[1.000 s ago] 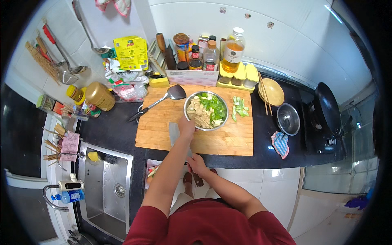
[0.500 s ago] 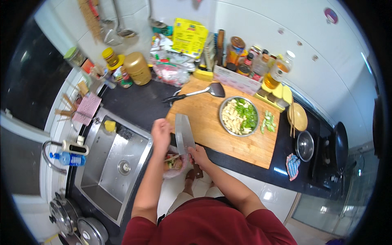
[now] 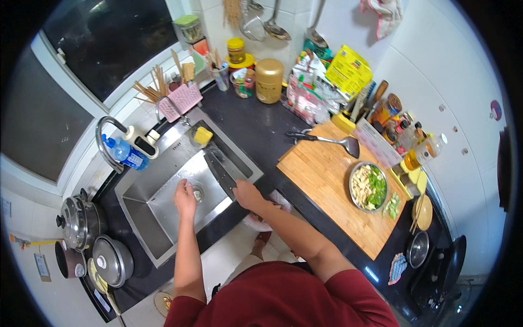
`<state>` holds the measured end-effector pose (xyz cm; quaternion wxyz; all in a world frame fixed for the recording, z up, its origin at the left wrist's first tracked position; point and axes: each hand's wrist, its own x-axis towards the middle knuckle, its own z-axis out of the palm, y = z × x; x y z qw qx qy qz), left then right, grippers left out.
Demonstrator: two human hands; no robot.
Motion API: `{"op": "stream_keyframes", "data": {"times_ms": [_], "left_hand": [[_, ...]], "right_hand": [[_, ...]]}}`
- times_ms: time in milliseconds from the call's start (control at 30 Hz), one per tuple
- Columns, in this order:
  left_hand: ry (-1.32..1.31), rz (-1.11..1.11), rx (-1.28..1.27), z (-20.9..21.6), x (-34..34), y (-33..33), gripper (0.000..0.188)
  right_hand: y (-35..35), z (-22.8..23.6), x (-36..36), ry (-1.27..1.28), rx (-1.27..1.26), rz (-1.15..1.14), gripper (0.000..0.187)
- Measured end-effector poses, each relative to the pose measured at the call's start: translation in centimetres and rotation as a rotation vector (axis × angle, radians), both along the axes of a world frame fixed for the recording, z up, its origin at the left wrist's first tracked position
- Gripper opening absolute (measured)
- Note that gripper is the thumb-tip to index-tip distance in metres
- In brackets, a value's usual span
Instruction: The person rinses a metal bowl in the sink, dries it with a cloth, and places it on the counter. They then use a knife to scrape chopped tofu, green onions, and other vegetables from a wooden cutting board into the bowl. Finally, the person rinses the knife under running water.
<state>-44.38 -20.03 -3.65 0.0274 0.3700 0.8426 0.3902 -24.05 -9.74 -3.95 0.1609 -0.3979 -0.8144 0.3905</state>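
Note:
My right hand point(image 3: 249, 195) is closed round the handle of a cleaver point(image 3: 220, 175), its broad blade pointing away over the steel sink point(image 3: 163, 222). The handle itself is mostly hidden by my fingers. To the left of the blade, my left hand point(image 3: 185, 199) hovers above the basin, empty, its fingers loosely bent and slightly apart. A yellow sponge point(image 3: 203, 136) rests at the sink's far corner, beyond the blade tip. The curved faucet point(image 3: 101, 143) rises at the sink's left side.
A wooden cutting board point(image 3: 318, 188) bears a spatula point(image 3: 348, 145), a bowl of sliced food point(image 3: 362, 188) and green pieces point(image 3: 391, 206). Lidded pots point(image 3: 111, 260) stand left of the sink. A lined bin point(image 3: 256, 222) sits below the counter edge. Bottles point(image 3: 417, 155) line the wall.
My view and both hands have swung left, from the board's edge and bin to the sink. The cleaver has moved over the basin, still in my right hand.

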Motion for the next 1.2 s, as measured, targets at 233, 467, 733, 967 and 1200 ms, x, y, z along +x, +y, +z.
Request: {"op": "stream_keyframes", "data": {"times_ms": [233,467,733,967,1200], "left_hand": [[-0.119,0.000,-0.063,2.5,2.8,-2.4,0.027],[-1.223,-0.115,0.109,3.7,8.5,-5.3,0.019],[-1.353,0.058,0.172,0.4,-1.6,-10.3,0.017],[-1.217,0.021,-0.061,0.9,-9.0,-12.5,0.021],[-1.328,-0.066,-0.089,-1.6,-12.3,-12.4,0.022]], "right_hand": [[-0.6,1.4,-2.2,0.319,-0.827,-0.151,0.014],[-3.4,-0.2,-6.8,0.548,-1.152,-0.022,0.019],[-0.6,-1.8,-19.7,0.089,0.132,0.322,0.032],[6.4,0.6,-34.7,-0.038,0.697,0.257,0.044],[6.0,-2.6,-36.2,-0.270,0.602,0.328,0.047]]}}
